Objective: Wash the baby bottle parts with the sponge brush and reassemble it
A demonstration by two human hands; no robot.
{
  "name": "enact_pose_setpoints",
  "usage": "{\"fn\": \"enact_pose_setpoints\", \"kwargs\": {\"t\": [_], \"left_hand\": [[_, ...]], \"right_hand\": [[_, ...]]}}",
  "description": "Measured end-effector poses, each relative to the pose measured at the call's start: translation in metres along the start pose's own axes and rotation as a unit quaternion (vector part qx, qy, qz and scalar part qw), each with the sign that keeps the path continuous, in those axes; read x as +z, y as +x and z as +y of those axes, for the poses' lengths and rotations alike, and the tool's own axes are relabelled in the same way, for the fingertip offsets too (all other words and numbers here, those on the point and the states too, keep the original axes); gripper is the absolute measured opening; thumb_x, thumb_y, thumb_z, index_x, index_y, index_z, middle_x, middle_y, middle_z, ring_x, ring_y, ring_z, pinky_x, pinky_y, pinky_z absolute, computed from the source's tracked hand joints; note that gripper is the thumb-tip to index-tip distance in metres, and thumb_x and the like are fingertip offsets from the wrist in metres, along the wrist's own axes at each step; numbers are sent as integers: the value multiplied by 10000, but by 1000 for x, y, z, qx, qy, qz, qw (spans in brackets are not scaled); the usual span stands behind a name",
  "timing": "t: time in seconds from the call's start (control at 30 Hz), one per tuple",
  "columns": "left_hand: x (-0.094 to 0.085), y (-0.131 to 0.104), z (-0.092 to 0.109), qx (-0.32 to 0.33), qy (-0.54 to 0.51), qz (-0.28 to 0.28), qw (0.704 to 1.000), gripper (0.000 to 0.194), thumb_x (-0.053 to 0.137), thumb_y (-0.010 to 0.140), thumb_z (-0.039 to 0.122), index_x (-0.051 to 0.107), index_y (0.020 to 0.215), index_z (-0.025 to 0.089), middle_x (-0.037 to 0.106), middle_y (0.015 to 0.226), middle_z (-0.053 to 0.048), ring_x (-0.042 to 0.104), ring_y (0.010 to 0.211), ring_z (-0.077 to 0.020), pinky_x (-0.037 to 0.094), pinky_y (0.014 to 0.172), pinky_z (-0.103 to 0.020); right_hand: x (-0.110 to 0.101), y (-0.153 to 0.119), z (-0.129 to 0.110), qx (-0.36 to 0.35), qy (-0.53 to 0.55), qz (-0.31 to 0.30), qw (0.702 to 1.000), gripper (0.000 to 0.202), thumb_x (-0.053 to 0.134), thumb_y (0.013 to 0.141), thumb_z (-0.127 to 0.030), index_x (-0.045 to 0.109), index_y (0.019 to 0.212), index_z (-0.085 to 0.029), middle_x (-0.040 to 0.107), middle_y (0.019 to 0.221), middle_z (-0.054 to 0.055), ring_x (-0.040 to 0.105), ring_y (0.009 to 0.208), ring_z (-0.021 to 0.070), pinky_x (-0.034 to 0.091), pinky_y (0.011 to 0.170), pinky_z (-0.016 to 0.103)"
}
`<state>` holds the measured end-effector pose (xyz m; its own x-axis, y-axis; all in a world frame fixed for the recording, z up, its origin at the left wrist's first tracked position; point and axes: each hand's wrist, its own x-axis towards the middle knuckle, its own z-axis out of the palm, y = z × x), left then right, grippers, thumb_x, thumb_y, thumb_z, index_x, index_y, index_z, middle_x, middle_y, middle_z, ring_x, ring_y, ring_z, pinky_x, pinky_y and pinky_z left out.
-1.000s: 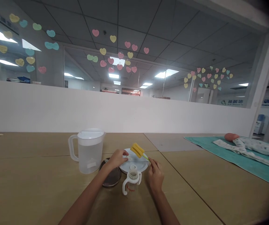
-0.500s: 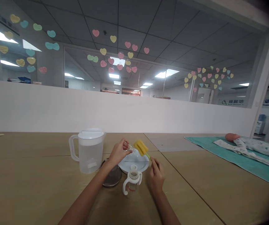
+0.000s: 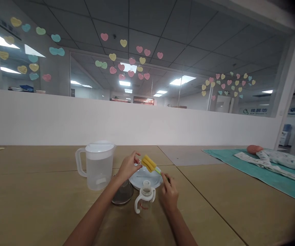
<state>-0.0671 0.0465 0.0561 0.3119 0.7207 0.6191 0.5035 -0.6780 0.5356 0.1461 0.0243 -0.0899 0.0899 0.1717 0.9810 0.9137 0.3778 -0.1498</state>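
Note:
My right hand (image 3: 170,192) is closed around the green handle of a bottle brush with a yellow sponge head (image 3: 149,163). Pinched in the fingers of my left hand (image 3: 130,167) is a small clear piece that looks like a bottle nipple (image 3: 139,162), partly hidden by the fingers. The sponge head meets this piece above a white bowl (image 3: 134,180). In front of the bowl stands an uncapped baby bottle (image 3: 145,202) with two white handles. A dark see-through dish (image 3: 123,197) sits under my left forearm, partly covered by it.
A lidded clear pitcher (image 3: 100,171) holding liquid stands on the left of the wooden table (image 3: 47,198). On the right, a teal towel (image 3: 221,155) carries a doll (image 3: 286,160) in patterned clothing. A white low wall (image 3: 137,124) with windows above runs behind the table.
The brush head has moved left and slightly down, up against the clear piece in my left hand. My right hand has shifted a little left with it; the left hand is nearly still.

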Motion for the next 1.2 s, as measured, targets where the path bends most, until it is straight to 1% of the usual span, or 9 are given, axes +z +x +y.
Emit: {"fn": "enact_pose_setpoints", "kwargs": {"t": [0.1, 0.23, 0.4, 0.63, 0.73, 0.83, 0.9, 1.07, 1.2], "left_hand": [[-2, 0, -1, 9, 10, 1, 1000, 366, 631, 661, 181, 510, 1005, 208, 604, 734, 45, 604, 727, -147, 455, 701, -259], [-2, 0, -3, 9, 27, 2, 1000, 384, 623, 661, 167, 511, 1025, 211, 599, 721, 55, 605, 715, -146, 448, 689, -259], [-2, 0, 0, 17, -5, 6, 1000, 415, 646, 645, 164, 512, 1036, 206, 608, 715, 52, 607, 704, -147, 462, 707, -268], [-4, 0, 7, 43, -89, 18, 995, 429, 675, 652, 196, 505, 1045, 220, 612, 722, 54, 622, 746, -144, 485, 781, -284], [-3, 1, 6, 44, -105, 12, 993, 438, 692, 641, 197, 511, 1040, 217, 621, 722, 51, 627, 763, -149, 484, 816, -304], [-4, 1, 6, 42, -130, 12, 990, 446, 705, 640, 202, 509, 1041, 213, 622, 720, 51, 635, 779, -151, 488, 851, -324], [-7, 1, 6, 39, -146, 20, 988, 442, 713, 641, 215, 510, 1034, 209, 623, 720, 51, 642, 789, -151, 490, 874, -336], [-11, 2, 6, 43, -145, 28, 988, 440, 715, 640, 214, 515, 1032, 213, 633, 727, 52, 648, 802, -150, 486, 897, -350], [-11, 2, 8, 51, -127, 14, 990, 426, 697, 655, 193, 515, 1039, 219, 623, 722, 51, 642, 813, -154, 478, 903, -346]], "right_hand": [[0, 1, 0, 3, -16, -10, 1000, 523, 318, 823, -58, 562, 1247, -246, 622, 1014, 80, 557, 907, 184, 448, 810, 328], [-5, 4, -1, 22, -20, 38, 999, 470, 344, 855, -76, 562, 1244, -227, 620, 987, 84, 552, 891, 182, 438, 809, 323], [-4, 4, -7, -38, 30, 13, 999, 517, 288, 859, -47, 553, 1260, -236, 616, 992, 82, 563, 903, 167, 441, 806, 303], [-4, 4, 4, 79, -52, 76, 993, 389, 358, 914, -161, 592, 1223, -190, 639, 947, 104, 594, 864, 192, 467, 741, 296], [-4, 2, 0, 29, -15, 86, 996, 382, 382, 918, -153, 577, 1241, -209, 643, 976, 100, 608, 883, 169, 469, 772, 265], [-3, 2, -6, -39, 3, 43, 998, 409, 343, 920, -128, 574, 1241, -230, 647, 972, 88, 615, 870, 141, 473, 774, 233], [-2, 2, -6, -32, -23, 35, 999, 412, 325, 923, -135, 575, 1238, -222, 652, 950, 90, 616, 838, 143, 482, 738, 232], [-4, 3, -4, -2, -64, 89, 994, 429, 399, 903, -120, 518, 1302, -223, 649, 968, 93, 619, 854, 158, 487, 742, 241], [-1, 1, -10, -75, -36, 20, 996, 487, 369, 898, -103, 458, 1356, -240, 656, 976, 80, 624, 858, 144, 492, 725, 216]]}}
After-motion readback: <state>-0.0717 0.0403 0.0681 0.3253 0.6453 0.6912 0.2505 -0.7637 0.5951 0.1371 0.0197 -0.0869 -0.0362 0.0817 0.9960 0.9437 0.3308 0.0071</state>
